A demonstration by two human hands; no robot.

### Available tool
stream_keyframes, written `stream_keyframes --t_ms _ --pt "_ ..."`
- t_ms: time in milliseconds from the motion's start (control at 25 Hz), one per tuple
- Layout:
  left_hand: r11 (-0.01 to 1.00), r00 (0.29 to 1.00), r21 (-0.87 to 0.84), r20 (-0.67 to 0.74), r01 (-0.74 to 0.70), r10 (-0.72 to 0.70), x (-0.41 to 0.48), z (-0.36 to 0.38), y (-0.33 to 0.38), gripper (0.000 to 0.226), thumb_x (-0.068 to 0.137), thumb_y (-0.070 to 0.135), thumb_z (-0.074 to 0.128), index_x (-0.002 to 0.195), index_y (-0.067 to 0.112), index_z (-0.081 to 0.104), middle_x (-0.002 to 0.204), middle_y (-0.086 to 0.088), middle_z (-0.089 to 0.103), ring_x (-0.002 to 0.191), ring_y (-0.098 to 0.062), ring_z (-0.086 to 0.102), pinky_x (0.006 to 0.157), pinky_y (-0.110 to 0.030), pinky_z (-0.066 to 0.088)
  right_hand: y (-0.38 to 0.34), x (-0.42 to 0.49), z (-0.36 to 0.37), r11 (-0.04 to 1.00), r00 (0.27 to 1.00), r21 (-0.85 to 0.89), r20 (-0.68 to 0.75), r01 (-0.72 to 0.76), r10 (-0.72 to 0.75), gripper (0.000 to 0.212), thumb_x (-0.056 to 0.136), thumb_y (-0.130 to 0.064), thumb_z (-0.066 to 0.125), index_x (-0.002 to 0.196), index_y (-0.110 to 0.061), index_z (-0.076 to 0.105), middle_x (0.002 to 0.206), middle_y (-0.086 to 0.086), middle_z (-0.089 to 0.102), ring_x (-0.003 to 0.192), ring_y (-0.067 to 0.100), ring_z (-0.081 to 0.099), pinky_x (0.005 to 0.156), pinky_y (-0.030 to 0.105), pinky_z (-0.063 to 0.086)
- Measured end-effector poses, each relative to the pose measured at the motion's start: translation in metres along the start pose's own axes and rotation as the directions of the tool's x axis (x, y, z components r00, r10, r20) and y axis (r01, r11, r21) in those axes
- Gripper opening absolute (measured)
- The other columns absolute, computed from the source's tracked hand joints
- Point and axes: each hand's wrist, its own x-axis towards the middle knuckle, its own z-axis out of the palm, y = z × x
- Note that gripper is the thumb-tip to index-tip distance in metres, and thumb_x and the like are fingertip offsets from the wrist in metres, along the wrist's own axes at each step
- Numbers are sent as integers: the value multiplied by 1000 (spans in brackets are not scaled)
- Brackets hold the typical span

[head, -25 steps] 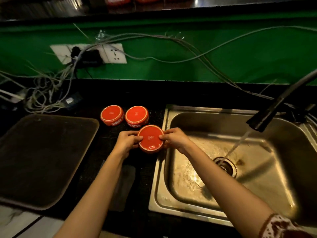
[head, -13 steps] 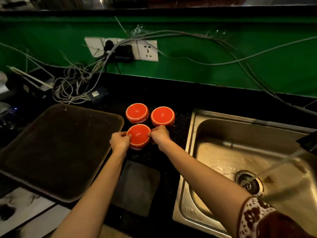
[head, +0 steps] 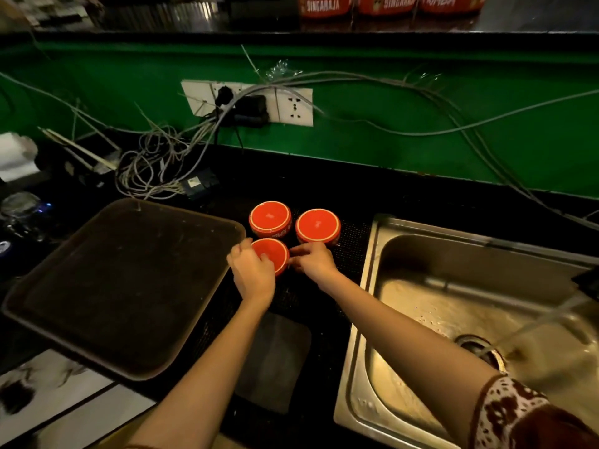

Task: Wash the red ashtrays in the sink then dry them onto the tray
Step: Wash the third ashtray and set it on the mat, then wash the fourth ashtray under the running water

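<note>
Since it is round, the near ashtray (head: 274,252) has no long axis; its flat red face points up over the dotted mat (head: 351,251). The back ashtray (head: 270,218) stands at its twelve o'clock and the right ashtray (head: 318,225) at one o'clock. The tray (head: 123,286) lies at nine o'clock and the sink (head: 421,306) at three.

The left hand (head: 252,273) hides its near-left side, so I cannot tell whether it rests on the mat or is lifted. That hand's fingers curl round the rim. The right hand (head: 312,262) reaches in from four o'clock, curled fingertips pinching the right edge.
</note>
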Motion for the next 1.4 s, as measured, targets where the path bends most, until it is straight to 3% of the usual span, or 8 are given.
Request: stream_keyframes --t_ms 200,320,520,640,720,920,1120,1400 --pt "921 925 -258 169 -292 341 23 -7 82 33 79 -1 63 112 0 65 101 -18 70 95 -27 65 80 -17 41 -66 -8 -83 894 932 -268 57 360 -358 23 77 -6 70 100 -7 74 86 11 73 75 15 64 64 22 47" --pt "811 842 -394 146 -432 519 47 -22 154 33 76 -1 64 108 5 68 91 -14 73 82 -21 69 81 -24 51 -126 -14 -147 773 847 -396 22 495 -531 23 75 -13 74 98 -11 74 80 3 72 67 2 59 62 14 44" --pt "664 711 -394 35 -636 702 86 -60 266 32 77 5 69 109 6 67 85 -11 72 76 -14 64 73 -17 44 -213 -31 -246 728 695 -421 -264 541 -669 19 75 -11 75 94 -11 73 71 4 68 52 -4 54 61 18 45" --pt "607 640 -345 22 -716 768 105 -69 319 39 76 12 74 113 6 64 92 -11 71 86 -20 66 81 -24 47 -244 -26 -299 728 558 -475 -468 495 -685 17 75 -8 73 91 -8 72 76 8 68 66 11 61 66 19 49" --pt "564 583 -290 25 -773 812 115 -64 347 45 76 15 75 118 3 62 106 -14 68 100 -24 63 87 -27 45 -256 -16 -329 743 525 -512 -528 431 -668 23 75 -9 72 98 -8 70 88 12 70 84 22 65 80 33 52" --pt "536 522 -51 172 -842 836 140 -32 416 67 76 38 74 130 6 51 131 -15 55 122 -31 47 101 -40 37 -278 32 -372 870 654 -415 -586 266 -479 37 83 -23 68 111 0 63 105 15 64 101 26 58 86 37 47" --pt "473 504 181 405 -862 763 178 -4 464 97 70 67 65 141 10 33 147 -12 38 137 -31 31 110 -63 2 -297 84 -389 934 770 -324 -555 148 -315 50 90 -31 59 125 4 50 124 21 57 114 34 56 96 44 49" --pt "419 453 200 569 -886 686 211 23 480 103 66 82 50 142 14 36 147 -11 41 139 -30 31 107 -63 -14 -304 121 -395 989 858 -129 -498 65 -122 33 86 -7 60 117 3 56 102 16 61 82 25 64 70 33 59"
